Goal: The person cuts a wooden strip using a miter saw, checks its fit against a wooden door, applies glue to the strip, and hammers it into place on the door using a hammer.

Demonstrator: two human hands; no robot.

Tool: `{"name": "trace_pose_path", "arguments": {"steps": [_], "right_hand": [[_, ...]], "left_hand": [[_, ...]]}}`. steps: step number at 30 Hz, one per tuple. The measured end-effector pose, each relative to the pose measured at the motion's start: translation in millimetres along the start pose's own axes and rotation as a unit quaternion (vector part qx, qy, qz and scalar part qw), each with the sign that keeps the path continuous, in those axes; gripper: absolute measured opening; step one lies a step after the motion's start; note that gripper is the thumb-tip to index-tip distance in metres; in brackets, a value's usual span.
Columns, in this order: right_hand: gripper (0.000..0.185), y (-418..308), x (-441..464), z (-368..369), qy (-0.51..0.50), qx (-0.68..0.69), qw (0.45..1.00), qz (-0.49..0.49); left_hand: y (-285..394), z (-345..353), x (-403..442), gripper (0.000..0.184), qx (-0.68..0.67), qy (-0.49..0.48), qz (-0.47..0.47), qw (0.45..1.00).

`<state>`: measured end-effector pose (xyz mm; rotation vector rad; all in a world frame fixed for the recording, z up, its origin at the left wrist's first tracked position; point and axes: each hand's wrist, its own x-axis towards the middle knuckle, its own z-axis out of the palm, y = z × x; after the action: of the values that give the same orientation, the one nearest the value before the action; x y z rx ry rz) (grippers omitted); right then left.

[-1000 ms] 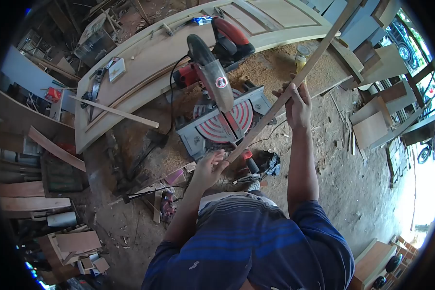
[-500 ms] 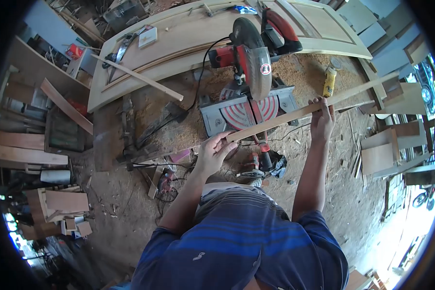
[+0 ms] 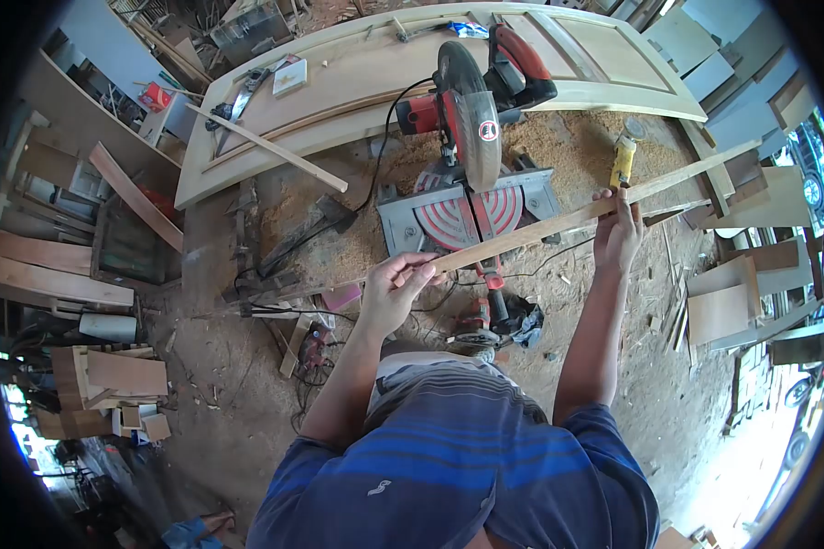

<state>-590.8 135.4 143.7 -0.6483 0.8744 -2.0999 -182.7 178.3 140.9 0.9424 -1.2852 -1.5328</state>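
Head view: a long, narrow, light-brown wooden strip (image 3: 522, 236) is clamped by left grip (image 3: 395, 291) and right grip (image 3: 619, 229), slantwise in front of the miter saw (image 3: 471, 137); on its guard (image 3: 482, 166), a round red-and-white label (image 3: 489, 131) cannot be read.

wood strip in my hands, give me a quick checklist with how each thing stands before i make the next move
1. Strip held in two places: ok, left hand near one end, right hand farther along.
2. Hands clear of the saw head: ok, both on its near side.
3. Strip under the saw head: not ok, it lies nearer the person.
4. Strip resting on the base: cannot tell, though it crosses the base's near edge in view.
5. Bench free of sawdust: not ok, plenty around the saw.
6. Saw switched off: cannot tell.
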Motion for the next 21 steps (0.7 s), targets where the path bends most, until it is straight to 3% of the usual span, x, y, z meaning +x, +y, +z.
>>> {"name": "trace_pose_path", "arguments": {"steps": [9,12,16,18,20,21], "right_hand": [[0.037,-59.9,-11.6,97.0,-0.103,-0.025,0.994,-0.033],[0.043,-76.3,-27.4,133.8,-0.148,-0.035,0.988,-0.024],[0.042,-78.8,-57.5,181.9,-0.241,-0.046,0.969,0.002],[0.037,-76.3,-83.7,205.9,-0.260,-0.131,0.956,0.040],[0.035,-64.7,-105.5,225.0,-0.311,-0.223,0.922,0.053],[0.030,-42.3,-111.2,224.0,-0.345,-0.236,0.907,0.051]], "left_hand": [[-16.8,-7.1,-14.4,0.017,0.089,-0.027,-0.059,0.994],[-4.0,-8.3,-17.8,0.017,0.131,0.000,-0.033,0.991],[56.7,-10.1,-15.4,0.008,0.168,0.077,0.110,0.976],[76.9,-26.9,-4.4,0.008,0.247,0.097,0.195,0.944],[122.5,-24.3,-3.2,0.029,0.172,0.093,0.253,0.947],[135.6,-24.7,6.3,0.038,0.117,0.097,0.328,0.932]]}}
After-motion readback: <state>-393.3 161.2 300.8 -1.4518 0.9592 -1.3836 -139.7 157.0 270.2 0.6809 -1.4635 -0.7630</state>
